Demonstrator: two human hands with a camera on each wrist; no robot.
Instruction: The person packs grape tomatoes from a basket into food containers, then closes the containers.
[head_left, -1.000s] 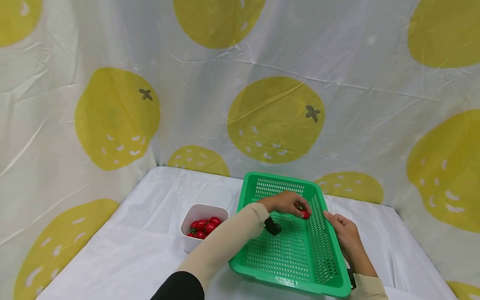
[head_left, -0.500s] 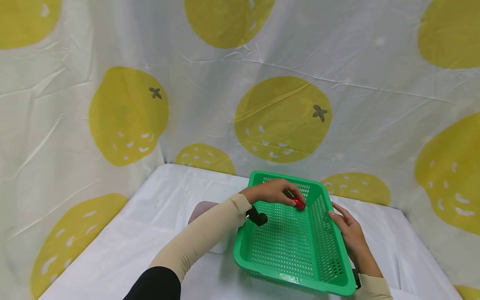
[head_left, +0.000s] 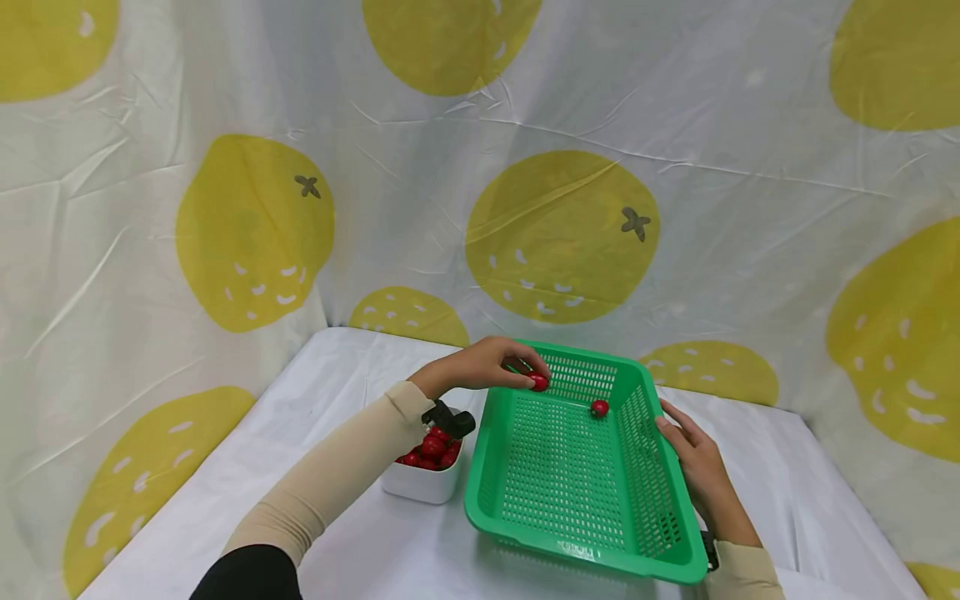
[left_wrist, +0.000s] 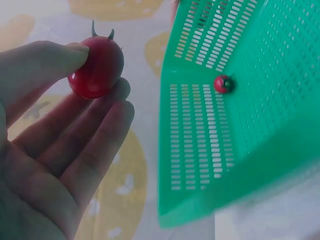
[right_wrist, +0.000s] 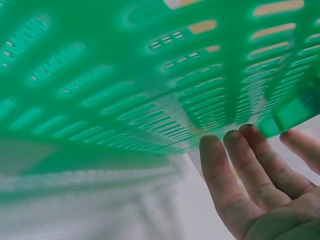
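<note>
My left hand pinches a red cherry tomato between thumb and fingertips, over the far left corner of a green slotted plastic basket. A second cherry tomato lies inside the basket near its far right corner. On the basket's right side, my right hand has its thumb at the rim. Its fingers are spread and fairly straight, their tips at the basket's slotted outer side in the right wrist view. To the left stands a white tub of cherry tomatoes, partly hidden by my left forearm.
A white cloth covers the table. Behind it hangs a pale curtain printed with yellow fruit, close to the basket's far edge. My left forearm reaches across in front of the tub.
A cherry tomato now rests in the basket. My left hand has moved left and away, still pinching another tomato. The tub's tomatoes have come back into sight. My right hand stays at the basket.
</note>
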